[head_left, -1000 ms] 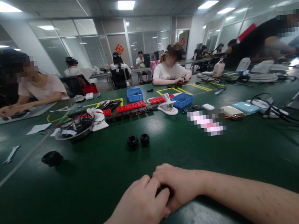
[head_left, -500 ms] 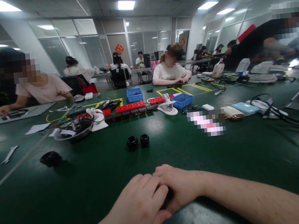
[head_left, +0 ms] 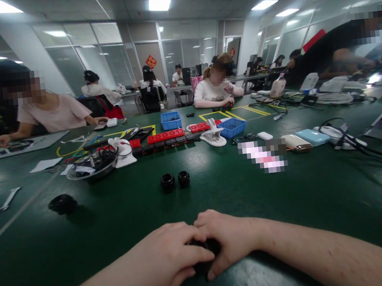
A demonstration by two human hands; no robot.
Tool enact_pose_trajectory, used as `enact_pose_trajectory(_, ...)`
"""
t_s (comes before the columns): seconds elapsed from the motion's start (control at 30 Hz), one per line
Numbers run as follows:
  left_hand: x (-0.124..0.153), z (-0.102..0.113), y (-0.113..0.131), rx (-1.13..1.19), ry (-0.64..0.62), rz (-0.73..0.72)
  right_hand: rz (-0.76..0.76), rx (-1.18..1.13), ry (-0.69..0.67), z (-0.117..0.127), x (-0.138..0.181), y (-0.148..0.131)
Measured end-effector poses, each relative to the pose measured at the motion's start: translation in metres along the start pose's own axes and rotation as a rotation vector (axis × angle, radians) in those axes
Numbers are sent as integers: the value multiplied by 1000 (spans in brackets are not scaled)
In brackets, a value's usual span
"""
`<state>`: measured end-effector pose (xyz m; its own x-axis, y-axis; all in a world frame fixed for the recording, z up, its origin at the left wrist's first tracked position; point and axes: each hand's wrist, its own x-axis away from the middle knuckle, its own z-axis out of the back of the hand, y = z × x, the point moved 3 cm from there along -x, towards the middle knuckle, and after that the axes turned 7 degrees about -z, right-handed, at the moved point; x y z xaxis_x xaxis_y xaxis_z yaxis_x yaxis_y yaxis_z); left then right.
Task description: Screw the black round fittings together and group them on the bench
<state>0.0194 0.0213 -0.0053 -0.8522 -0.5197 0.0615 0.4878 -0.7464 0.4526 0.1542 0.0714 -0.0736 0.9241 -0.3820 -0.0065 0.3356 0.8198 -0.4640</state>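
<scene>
My left hand [head_left: 169, 257] and my right hand [head_left: 226, 237] meet at the near edge of the green table [head_left: 117, 223], fingers curled around a small black part [head_left: 205, 250] that is mostly hidden between them. Both hands are closed on it. Farther out in the middle lie two black round parts [head_left: 175, 181] side by side. Another black round part [head_left: 62, 204] sits to the left.
A clear bowl of cables [head_left: 91, 166], a red and black strip of parts [head_left: 166, 140], two blue bins [head_left: 232, 127], white clamps [head_left: 213, 136], a wrench [head_left: 8, 199] and phones [head_left: 305, 140] lie farther back. Several other people sit around the table. Black cables [head_left: 369, 149] run at the right.
My left hand has turned and slid forward over the black part, its wrist swinging left. My right hand keeps its place. The view shifted slightly.
</scene>
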Motion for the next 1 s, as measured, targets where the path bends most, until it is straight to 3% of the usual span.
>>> enact_pose_trajectory(0.3, -8, -11, 0, -93, -23, 108, 9, -54, 1, 1, 0, -1)
enact_pose_trajectory(0.57, -13, -28, 3, -280, 89, 254, 13, -32, -1, 3, 0, -3)
enact_pose_trajectory(0.73, -18, -35, 4, -394, 125, 249, 2, -14, 41, 5, -2, -4)
enact_pose_trajectory(1.0, -19, -39, 3, -402, 193, 245, -29, 8, -5, 0, -2, 0)
